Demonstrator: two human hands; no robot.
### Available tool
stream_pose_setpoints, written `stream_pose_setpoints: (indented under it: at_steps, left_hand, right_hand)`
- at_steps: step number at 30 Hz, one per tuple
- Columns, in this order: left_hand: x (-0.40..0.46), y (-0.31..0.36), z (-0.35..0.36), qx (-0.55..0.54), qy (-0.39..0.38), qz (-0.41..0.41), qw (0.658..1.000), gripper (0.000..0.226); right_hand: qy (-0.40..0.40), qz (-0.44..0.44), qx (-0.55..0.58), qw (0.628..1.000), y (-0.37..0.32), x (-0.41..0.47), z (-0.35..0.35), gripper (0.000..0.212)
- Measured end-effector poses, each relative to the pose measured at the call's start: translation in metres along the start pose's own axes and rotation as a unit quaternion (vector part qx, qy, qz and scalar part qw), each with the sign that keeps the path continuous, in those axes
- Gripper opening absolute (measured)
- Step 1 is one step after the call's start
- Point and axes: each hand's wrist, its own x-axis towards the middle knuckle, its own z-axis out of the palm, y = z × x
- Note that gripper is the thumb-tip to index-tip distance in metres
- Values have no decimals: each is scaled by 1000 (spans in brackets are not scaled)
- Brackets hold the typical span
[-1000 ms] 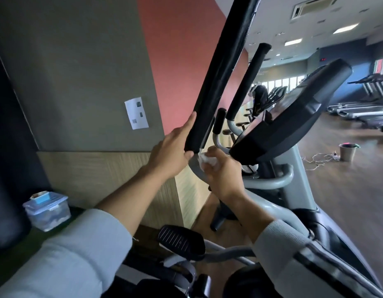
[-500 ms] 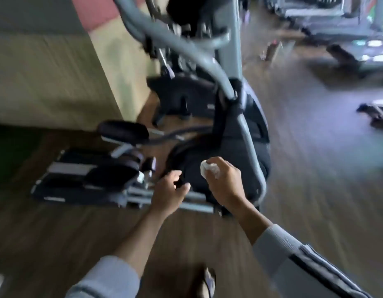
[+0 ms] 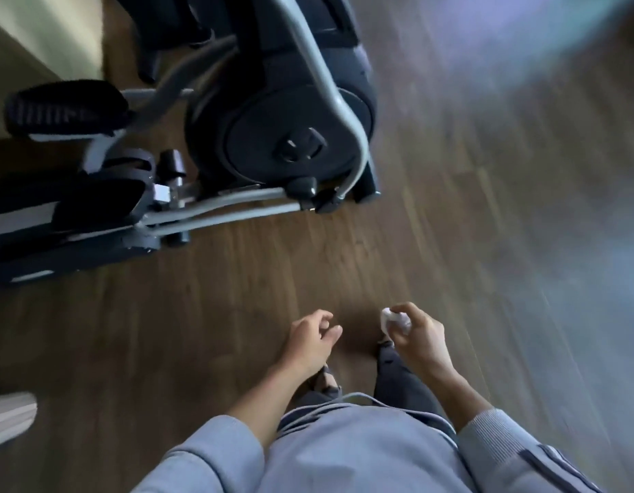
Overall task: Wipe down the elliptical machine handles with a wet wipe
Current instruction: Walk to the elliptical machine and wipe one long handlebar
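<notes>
Head view looks down at a wooden floor (image 3: 237, 314), blurred toward its right edge; right hand (image 3: 417, 338) pinches a balled white wet wipe (image 3: 389, 317) in curled fingers, left hand (image 3: 310, 338) hangs just beside it, loosely curled, holding nothing. Elliptical machine (image 3: 273, 137) stands at the floor's upper left, well apart from both hands, handles out of view

We count one elliptical machine (image 3: 273, 137) at eleven o'clock, two pedals, perhaps, given the blur, two hands at six o'clock, and one crumpled wipe (image 3: 392, 319).
</notes>
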Motion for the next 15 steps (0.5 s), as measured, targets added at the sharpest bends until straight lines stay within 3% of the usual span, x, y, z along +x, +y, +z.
stream_pose_setpoints:
  at_steps: [5, 10, 15]
  left_hand:
    - [34, 53, 35, 69, -15, 9, 997, 29]
    - [74, 132, 76, 117, -26, 38, 992, 26]
    - [105, 227, 122, 103, -41, 98, 989, 25]
  right_hand:
    - [15, 14, 26, 999, 48, 18, -45, 9]
    - [34, 85, 80, 993, 98, 61, -119, 7]
    - [67, 92, 112, 987, 125, 110, -189, 6]
